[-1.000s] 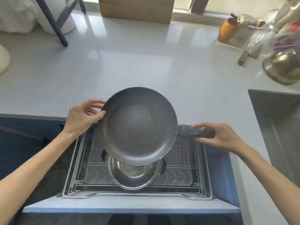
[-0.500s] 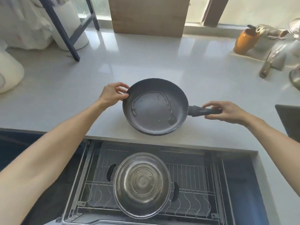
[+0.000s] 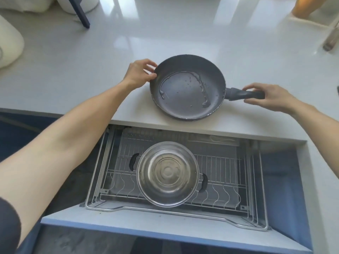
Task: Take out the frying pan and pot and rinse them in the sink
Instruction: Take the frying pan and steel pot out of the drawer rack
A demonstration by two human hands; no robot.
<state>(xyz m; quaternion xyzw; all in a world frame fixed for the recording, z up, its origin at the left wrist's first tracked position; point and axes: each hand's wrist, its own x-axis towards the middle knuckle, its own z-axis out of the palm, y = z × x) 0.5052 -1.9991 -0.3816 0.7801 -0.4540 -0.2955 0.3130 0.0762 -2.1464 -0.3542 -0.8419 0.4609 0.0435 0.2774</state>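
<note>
Frying pan (image 3: 187, 88): dk grey inside & out, fine pale speckle on rim; clear water streaks in curved arcs on base. Pan handle (image 3: 245, 94): dk grey, near black. Pot (image 3: 167, 174): shiny silver steel, concentric ring pattern on base; side grips (image 3: 133, 160) black. Wire rack (image 3: 220, 162): chrome silver; straight parallel bars at back, wavy wire row at front. Drawer front (image 3: 128, 219): pale grey top, blue edge. Countertop (image 3: 73, 70): glossy pale grey-white w/ bright reflections. Bottle (image 3: 302, 6) top right: orange. Slanted leg (image 3: 81, 15) top left: navy. Sleeve (image 3: 8, 226) bottom left: black.
</note>
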